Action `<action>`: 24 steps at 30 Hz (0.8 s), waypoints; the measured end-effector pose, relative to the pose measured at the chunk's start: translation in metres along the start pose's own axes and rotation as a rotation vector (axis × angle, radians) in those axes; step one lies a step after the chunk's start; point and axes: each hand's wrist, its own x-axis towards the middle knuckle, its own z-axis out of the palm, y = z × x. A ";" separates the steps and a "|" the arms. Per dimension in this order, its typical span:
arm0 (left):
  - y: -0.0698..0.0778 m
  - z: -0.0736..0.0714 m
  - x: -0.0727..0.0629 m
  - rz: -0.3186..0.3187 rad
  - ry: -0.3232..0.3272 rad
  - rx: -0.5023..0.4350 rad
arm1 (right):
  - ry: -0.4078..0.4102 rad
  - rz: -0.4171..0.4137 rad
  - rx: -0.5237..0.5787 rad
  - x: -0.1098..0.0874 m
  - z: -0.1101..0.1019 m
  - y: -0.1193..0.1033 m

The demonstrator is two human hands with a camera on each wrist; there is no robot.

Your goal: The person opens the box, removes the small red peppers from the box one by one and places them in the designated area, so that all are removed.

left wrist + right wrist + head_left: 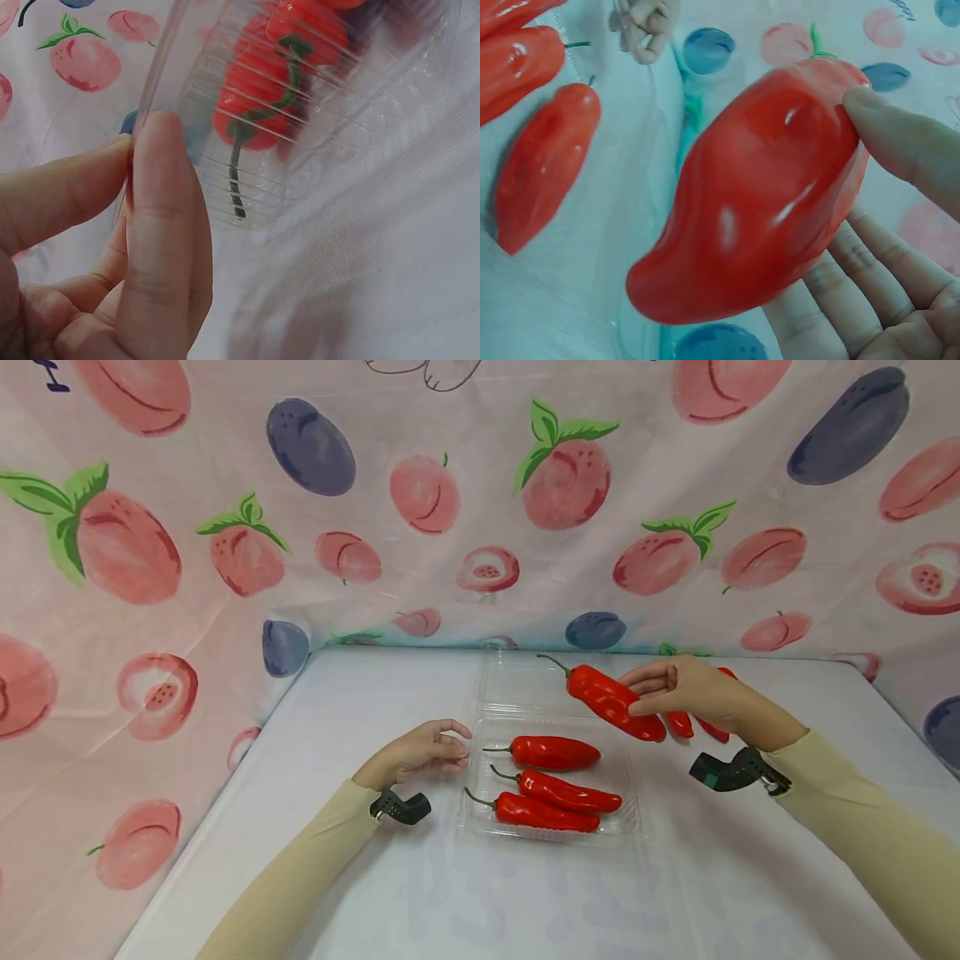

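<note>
My right hand [693, 689] holds a red pepper [611, 702] with a green stem, raised over the back right of a clear plastic box [617, 764]. In the right wrist view the thumb presses one side of this pepper while the fingers lie behind it. Three more red peppers [555, 752] lie crosswise in the box, stems to the left. My left hand [423, 750] is at the box's left side. Seen from the left wrist, its thumb and fingers [159, 161] pinch the clear rim [161, 67], with pepper stems showing through the ridged wall.
The box's clear lid [517, 685] lies folded open toward the back. More red peppers [678, 724] rest on the white table [360, 693] behind the right hand, partly hidden by it. A fruit-print cloth [360, 510] hangs at the back and left.
</note>
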 end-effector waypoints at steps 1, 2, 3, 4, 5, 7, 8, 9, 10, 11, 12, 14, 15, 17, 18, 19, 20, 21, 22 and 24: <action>0.000 0.000 0.000 0.000 0.000 0.000 | 0.006 0.001 0.001 -0.002 -0.002 0.000; 0.000 0.000 0.000 -0.001 0.000 0.002 | 0.011 0.004 0.006 -0.003 -0.005 0.000; 0.000 0.000 0.000 0.000 0.000 0.004 | 0.018 0.007 0.011 -0.005 -0.007 0.001; 0.000 0.001 -0.001 0.000 0.000 0.006 | 0.023 0.005 0.013 -0.006 -0.009 0.002; 0.000 0.000 -0.001 -0.001 0.001 0.007 | 0.030 0.007 0.013 -0.007 -0.011 0.002; 0.000 0.000 -0.001 0.000 0.002 0.009 | 0.045 0.012 0.014 -0.010 -0.016 0.004; 0.000 0.000 -0.001 0.002 0.003 0.011 | 0.053 0.012 0.007 -0.012 -0.018 0.005; 0.000 0.000 0.000 0.000 0.006 0.011 | 0.061 0.010 0.002 -0.013 -0.020 0.006; 0.000 0.000 0.000 -0.002 0.007 0.011 | 0.068 0.010 0.001 -0.015 -0.023 0.007; -0.001 0.000 0.000 -0.003 0.010 0.011 | 0.075 0.015 0.003 -0.016 -0.025 0.008; -0.001 0.000 0.000 -0.004 0.012 0.012 | 0.080 0.016 0.008 -0.017 -0.027 0.009; -0.001 0.000 0.000 -0.005 0.016 0.014 | 0.094 0.025 0.013 -0.020 -0.032 0.011; -0.001 0.000 0.000 -0.007 0.019 0.013 | 0.100 0.029 0.019 -0.021 -0.034 0.013; -0.001 0.000 0.000 -0.006 0.021 0.016 | 0.114 0.032 0.020 -0.023 -0.038 0.015; -0.001 0.000 0.000 -0.005 0.020 0.018 | 0.120 0.030 0.021 -0.024 -0.041 0.016; -0.001 0.000 0.000 -0.005 0.021 0.018 | 0.128 0.030 0.018 -0.026 -0.043 0.018; -0.001 0.000 0.000 -0.004 0.021 0.018 | 0.136 0.026 0.020 -0.027 -0.045 0.020; -0.001 0.000 0.000 -0.004 0.020 0.018 | 0.143 0.021 0.023 -0.028 -0.048 0.022; -0.001 0.000 0.001 -0.003 0.019 0.018 | 0.149 0.014 0.029 -0.029 -0.050 0.025; -0.001 0.000 0.001 -0.002 0.015 0.015 | 0.164 0.007 0.044 -0.031 -0.055 0.029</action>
